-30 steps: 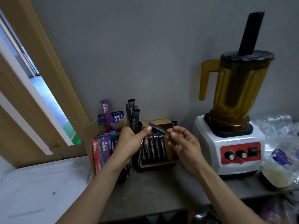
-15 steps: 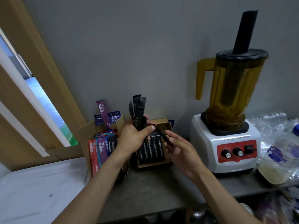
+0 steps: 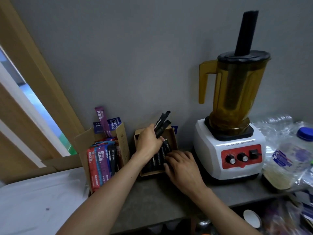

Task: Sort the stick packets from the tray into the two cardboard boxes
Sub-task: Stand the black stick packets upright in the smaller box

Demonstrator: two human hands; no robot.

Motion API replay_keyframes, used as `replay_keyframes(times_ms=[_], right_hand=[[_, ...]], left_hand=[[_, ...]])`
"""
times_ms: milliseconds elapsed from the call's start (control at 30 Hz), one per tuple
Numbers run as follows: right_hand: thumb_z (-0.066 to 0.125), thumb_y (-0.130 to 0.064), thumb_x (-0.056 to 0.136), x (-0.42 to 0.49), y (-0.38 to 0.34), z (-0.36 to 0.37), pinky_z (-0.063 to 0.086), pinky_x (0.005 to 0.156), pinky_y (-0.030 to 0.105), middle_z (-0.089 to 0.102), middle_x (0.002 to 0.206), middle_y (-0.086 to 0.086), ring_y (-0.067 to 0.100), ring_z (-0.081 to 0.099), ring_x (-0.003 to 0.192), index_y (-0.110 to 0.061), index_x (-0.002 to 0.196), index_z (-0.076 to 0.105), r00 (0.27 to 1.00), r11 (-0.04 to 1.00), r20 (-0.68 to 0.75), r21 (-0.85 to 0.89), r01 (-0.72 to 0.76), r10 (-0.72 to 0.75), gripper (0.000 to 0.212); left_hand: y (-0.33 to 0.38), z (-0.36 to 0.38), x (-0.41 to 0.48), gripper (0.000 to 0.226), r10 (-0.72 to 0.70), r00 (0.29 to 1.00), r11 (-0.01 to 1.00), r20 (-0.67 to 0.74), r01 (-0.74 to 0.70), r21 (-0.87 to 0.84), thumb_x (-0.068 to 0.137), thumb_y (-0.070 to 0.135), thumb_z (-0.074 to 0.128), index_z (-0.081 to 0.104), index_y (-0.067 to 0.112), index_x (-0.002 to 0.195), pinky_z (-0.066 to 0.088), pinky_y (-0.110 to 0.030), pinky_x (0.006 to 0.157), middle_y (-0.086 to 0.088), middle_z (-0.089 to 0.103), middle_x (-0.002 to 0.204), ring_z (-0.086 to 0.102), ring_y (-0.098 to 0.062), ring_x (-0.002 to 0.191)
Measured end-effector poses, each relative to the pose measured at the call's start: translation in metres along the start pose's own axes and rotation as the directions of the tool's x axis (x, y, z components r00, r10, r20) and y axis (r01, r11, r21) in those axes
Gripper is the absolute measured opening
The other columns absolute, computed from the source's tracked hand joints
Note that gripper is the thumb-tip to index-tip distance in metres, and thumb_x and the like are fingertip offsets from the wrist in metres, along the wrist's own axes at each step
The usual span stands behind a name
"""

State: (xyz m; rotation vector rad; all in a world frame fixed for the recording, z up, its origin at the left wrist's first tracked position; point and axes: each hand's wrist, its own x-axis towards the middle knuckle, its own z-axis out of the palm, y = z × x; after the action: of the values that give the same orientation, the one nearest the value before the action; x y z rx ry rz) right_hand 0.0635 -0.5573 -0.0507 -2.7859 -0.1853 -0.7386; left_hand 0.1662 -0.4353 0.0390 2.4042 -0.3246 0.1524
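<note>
Gripping a bunch of black stick packets (image 3: 163, 125) in the left hand (image 3: 149, 143) above the small cardboard box (image 3: 173, 139), resting the right hand (image 3: 183, 167) on boxed packets (image 3: 157, 160) inside, working beside a white blender (image 3: 228, 158).

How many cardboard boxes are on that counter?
2. The left box holds coloured packets; the right box, beside the blender, holds black packets. Others may be hidden.

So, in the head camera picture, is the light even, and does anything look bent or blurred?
Head view: light is dim and flat, bright only in the window strip; the wide lens tilts the wooden frame and the amber plastic blender jug outward; the thin black stick packets gripped by the left hand look slightly soft.
</note>
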Motion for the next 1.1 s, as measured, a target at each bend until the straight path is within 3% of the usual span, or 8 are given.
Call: replay_keyframes(times_ms=[267, 400, 500, 600, 667, 733, 900, 1100], right_hand=[[0.046, -0.062, 0.095, -0.016, 0.003, 0.013, 0.043, 0.111, 0.048, 0.071, 0.129, 0.001, 0.015, 0.067, 0.118, -0.022, 0.122, 0.072, 0.991, 0.997, 0.122, -0.056, 0.056, -0.049, 0.055], [0.045, -0.062, 0.096, -0.016, 0.003, 0.011, 0.043, 0.112, 0.047, 0.071, 0.129, 0.000, 0.014, 0.066, 0.119, -0.022, 0.124, 0.071, 0.991, 0.998, 0.122, -0.013, 0.058, -0.056, 0.055], [0.047, -0.058, 0.097, -0.017, 0.004, 0.010, 0.043, 0.113, 0.045, 0.071, 0.128, -0.004, 0.011, 0.065, 0.119, -0.025, 0.123, 0.071, 0.994, 0.998, 0.089, 0.037, 0.054, -0.057, 0.049], [0.053, -0.045, 0.100, -0.010, 0.002, -0.002, 0.046, 0.105, 0.030, 0.070, 0.118, -0.016, -0.004, 0.062, 0.111, -0.032, 0.117, 0.070, 0.994, 0.958, -0.044, 0.276, -0.081, 0.097, 0.028], [0.060, -0.041, 0.099, -0.001, -0.005, -0.017, 0.053, 0.091, 0.022, 0.071, 0.108, -0.017, -0.004, 0.065, 0.103, -0.033, 0.111, 0.070, 0.950, 0.760, -0.005, 0.601, -0.247, 0.313, 0.018], [0.070, -0.040, 0.093, 0.009, -0.013, -0.028, 0.060, 0.082, 0.027, 0.074, 0.099, -0.010, 0.004, 0.070, 0.095, -0.029, 0.107, 0.072, 0.925, 0.521, 0.126, 0.795, -0.311, 0.359, 0.018], [0.074, -0.025, 0.093, 0.020, -0.021, -0.033, 0.060, 0.075, 0.024, 0.076, 0.093, -0.003, 0.008, 0.073, 0.086, -0.023, 0.104, 0.074, 0.916, 0.434, 0.163, 0.841, -0.324, 0.367, 0.011], [0.072, -0.019, 0.093, 0.011, -0.021, -0.028, 0.057, 0.076, 0.034, 0.079, 0.096, 0.010, 0.020, 0.072, 0.084, -0.013, 0.105, 0.076, 0.817, -0.007, 0.354, 0.919, -0.394, 0.456, 0.014]], left_hand=[[-0.007, 0.017, 0.000, 0.028, 0.108, 0.992, 0.994, -0.066, -0.106, 0.030, 0.092, 0.021, 0.073, 0.060, 0.024, 0.116, 0.050, -0.025, 0.070, 0.005, 0.073, 0.102, 0.069, -0.015, 0.094], [-0.010, 0.014, -0.003, 0.022, 0.024, 0.996, 0.990, -0.083, -0.035, -0.137, 0.093, 0.027, 0.073, 0.057, 0.030, 0.108, 0.059, -0.029, 0.068, 0.008, 0.073, 0.097, 0.073, -0.014, 0.081], [-0.009, 0.004, -0.010, 0.019, -0.004, 0.995, 0.966, -0.096, -0.021, -0.259, 0.094, 0.026, 0.073, 0.058, 0.025, 0.105, 0.051, -0.013, 0.055, 0.006, 0.073, 0.090, 0.070, -0.004, 0.062], [-0.008, -0.005, -0.020, 0.022, -0.017, 0.995, 0.918, -0.100, -0.024, -0.395, 0.095, 0.027, 0.072, 0.059, 0.019, 0.111, 0.048, -0.007, 0.061, -0.003, 0.073, 0.081, 0.070, -0.003, 0.063], [-0.007, -0.010, -0.025, 0.026, -0.045, 0.996, 0.863, -0.074, 0.001, -0.506, 0.096, 0.029, 0.071, 0.060, 0.017, 0.115, 0.052, -0.016, 0.070, -0.008, 0.076, 0.078, 0.074, -0.006, 0.070], [-0.005, -0.015, -0.028, 0.026, -0.074, 0.996, 0.808, -0.049, 0.031, -0.589, 0.095, 0.028, 0.071, 0.060, 0.016, 0.116, 0.057, -0.026, 0.074, -0.010, 0.077, 0.081, 0.076, -0.011, 0.077], [0.003, -0.024, -0.030, 0.020, -0.106, 0.994, 0.729, -0.029, 0.058, -0.682, 0.093, 0.022, 0.074, 0.067, 0.010, 0.107, 0.063, -0.040, 0.077, -0.012, 0.077, 0.087, 0.077, -0.019, 0.083], [0.002, -0.049, -0.022, 0.016, -0.095, 0.985, 0.749, -0.145, -0.026, -0.662, 0.091, 0.023, 0.077, 0.069, 0.016, 0.103, 0.060, -0.037, 0.086, -0.005, 0.078, 0.088, 0.077, -0.016, 0.085]])
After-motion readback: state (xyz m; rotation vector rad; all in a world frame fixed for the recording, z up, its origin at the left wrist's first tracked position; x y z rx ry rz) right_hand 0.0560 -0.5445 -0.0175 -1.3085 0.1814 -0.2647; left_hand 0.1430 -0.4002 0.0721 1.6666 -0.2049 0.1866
